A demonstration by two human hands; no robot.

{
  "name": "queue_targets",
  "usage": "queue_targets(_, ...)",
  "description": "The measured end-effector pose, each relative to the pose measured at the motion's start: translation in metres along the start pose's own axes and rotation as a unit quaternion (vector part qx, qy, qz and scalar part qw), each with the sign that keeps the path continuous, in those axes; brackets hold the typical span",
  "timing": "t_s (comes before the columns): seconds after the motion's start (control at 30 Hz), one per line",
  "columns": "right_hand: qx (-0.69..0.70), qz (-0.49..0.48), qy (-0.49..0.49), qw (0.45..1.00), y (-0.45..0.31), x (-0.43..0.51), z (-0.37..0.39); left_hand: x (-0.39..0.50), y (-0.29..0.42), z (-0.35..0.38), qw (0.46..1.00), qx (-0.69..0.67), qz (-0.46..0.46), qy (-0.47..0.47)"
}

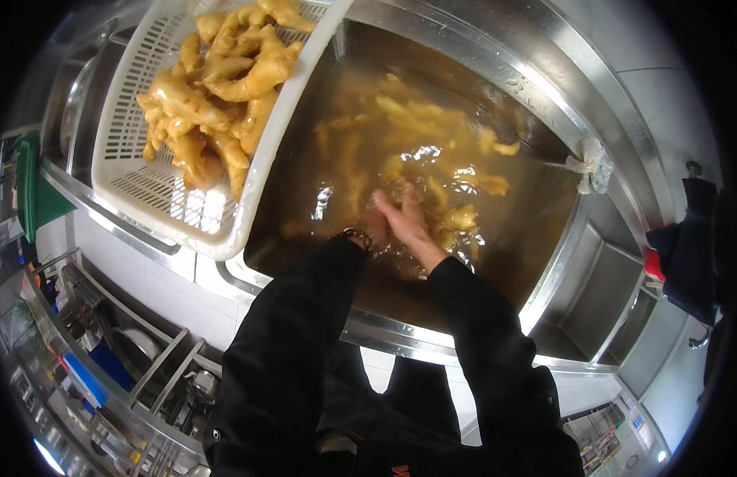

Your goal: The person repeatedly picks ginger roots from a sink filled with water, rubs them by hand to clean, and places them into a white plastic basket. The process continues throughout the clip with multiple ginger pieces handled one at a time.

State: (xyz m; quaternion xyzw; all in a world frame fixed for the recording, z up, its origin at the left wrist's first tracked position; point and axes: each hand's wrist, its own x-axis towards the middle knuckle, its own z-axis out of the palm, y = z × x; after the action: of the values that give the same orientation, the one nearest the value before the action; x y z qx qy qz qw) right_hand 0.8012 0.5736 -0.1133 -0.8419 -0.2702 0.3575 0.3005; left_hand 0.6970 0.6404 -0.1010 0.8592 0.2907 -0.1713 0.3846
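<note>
Both of my hands are in the murky brown water of a stainless steel sink, close together near its middle. My left hand [375, 229] is mostly under the surface, with a dark beaded bracelet at the wrist. Right beside it, my right hand [411, 223] dips its fingertips into the water. Ripples and glare hide whether either hand grips anything. Ginger roots [457, 219] lie around the hands, some breaking the surface and others only blurred yellow shapes below it. More wet ginger [186, 101] is heaped in a white slotted plastic basket [139, 179] on the left.
The basket rests over the sink's left side. A knotted clear plastic bag [592, 166] hangs at the right rim. Farther right is another steel basin [595, 286], with dark cloth [684, 256] hanging beyond it. Metal shelving with cookware [136, 349] stands at lower left.
</note>
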Motion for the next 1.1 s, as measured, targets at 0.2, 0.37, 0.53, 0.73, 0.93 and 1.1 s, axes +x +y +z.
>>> queue_targets(0.2,0.007,-0.037,-0.132,0.991,-0.008,-0.01,-0.043,-0.018,0.029,-0.02,0.983,-0.132,-0.117,-0.056)
queue_targets(0.37,0.322,0.067,-0.21,0.921,-0.026,0.004,-0.082,-0.039,0.049,-0.083,0.966,-0.205,-0.093,-0.128)
queue_targets(0.53,0.338,0.009,-0.19,0.922,-0.043,-0.007,-0.103,-0.05,0.052,-0.099,0.84,-0.51,-0.071,-0.173)
queue_targets(0.73,0.385,-0.073,-0.217,0.894,-0.061,-0.022,-0.105,-0.056,0.056,-0.094,0.772,-0.599,-0.083,-0.195)
queue_targets(0.93,0.102,-0.138,0.036,0.984,-0.067,-0.019,-0.104,-0.068,0.07,-0.08,0.823,-0.538,-0.091,-0.16)
queue_targets(1.1,0.284,-0.023,0.082,0.955,-0.078,-0.001,-0.116,-0.075,0.064,-0.077,0.744,-0.651,-0.046,-0.145)
